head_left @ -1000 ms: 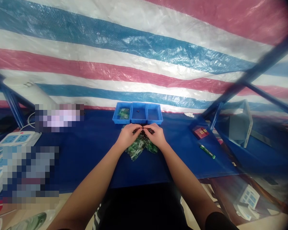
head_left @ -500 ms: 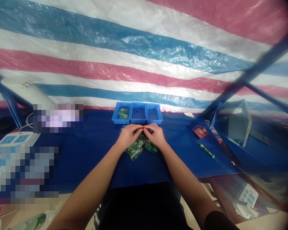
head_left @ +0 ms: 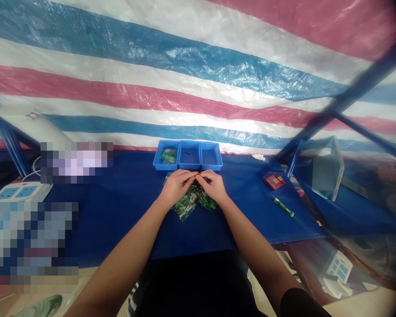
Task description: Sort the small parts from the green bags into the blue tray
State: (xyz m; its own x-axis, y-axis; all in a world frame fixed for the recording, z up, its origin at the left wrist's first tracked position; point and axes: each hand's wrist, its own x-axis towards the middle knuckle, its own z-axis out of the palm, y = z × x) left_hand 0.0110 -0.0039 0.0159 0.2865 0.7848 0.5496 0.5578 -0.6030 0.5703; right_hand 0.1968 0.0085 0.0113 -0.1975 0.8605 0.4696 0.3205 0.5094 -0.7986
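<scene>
My left hand [head_left: 175, 187] and my right hand [head_left: 214, 187] meet fingertip to fingertip just in front of the blue bins. Both are closed in a pinch; whatever lies between the fingertips is too small to make out. Beneath them a pile of small green packets [head_left: 186, 208] with pale and dark bits is spread on the blue tabletop [head_left: 125, 207], partly hidden by my hands. The left blue bin [head_left: 166, 167] holds some green packets. A tiny dark piece lies in the middle blue bin [head_left: 189, 163]. Beside it stands the right blue bin [head_left: 212, 164].
Right of my hands lie a dark red box [head_left: 273, 181] and a green tube [head_left: 283, 207]. A white power strip [head_left: 36, 189] is at the left. Blue metal frame bars [head_left: 293, 158] and a striped plastic sheet [head_left: 198, 101] bound the table's back.
My hands stay pinched together over the pile with barely any movement. The whole view has shifted slightly. A blurred shape shows at the far right edge.
</scene>
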